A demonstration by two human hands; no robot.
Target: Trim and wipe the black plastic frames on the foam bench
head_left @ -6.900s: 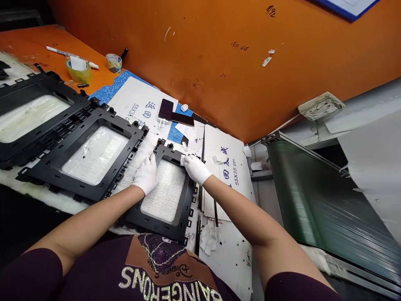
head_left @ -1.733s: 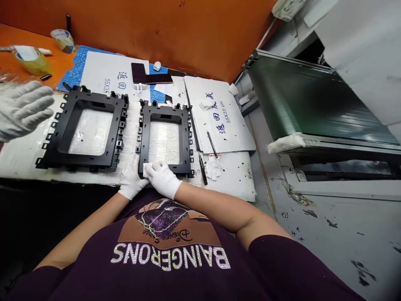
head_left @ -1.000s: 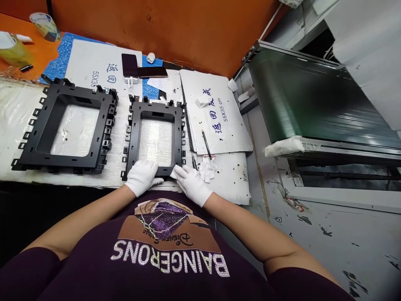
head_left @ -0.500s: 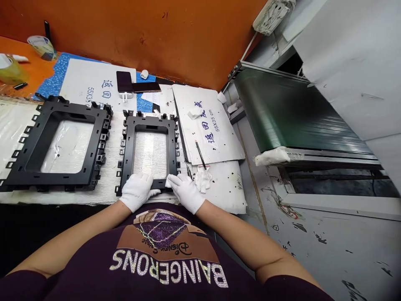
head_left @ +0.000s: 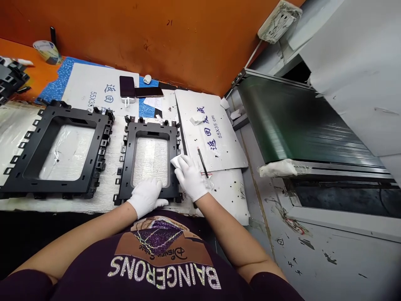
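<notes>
A black plastic frame (head_left: 127, 167) with clips along its sides lies flat on the white-covered bench in front of me. My left hand (head_left: 146, 197), in a white glove, grips the middle of its near bar, fingers over the top and thumb along the front edge. My right hand (head_left: 191, 179), gloved too, pinches a small white cloth (head_left: 176, 161) against the frame's right bar. To the left rests a second, similar black frame (head_left: 59, 186), untouched.
Phones (head_left: 127, 87) lie behind the frames. Right of them are foam sheets (head_left: 216, 129) with a pencil (head_left: 202, 162) on top. A green conveyor belt (head_left: 300, 121) stands further right. A dark clipped part (head_left: 12, 79) shows at the left edge, beside a plastic cup (head_left: 47, 52).
My right hand has moved with the cloth from the near right corner up along the right bar. The left hand stays on the near bar. A dark part has come into view at far left.
</notes>
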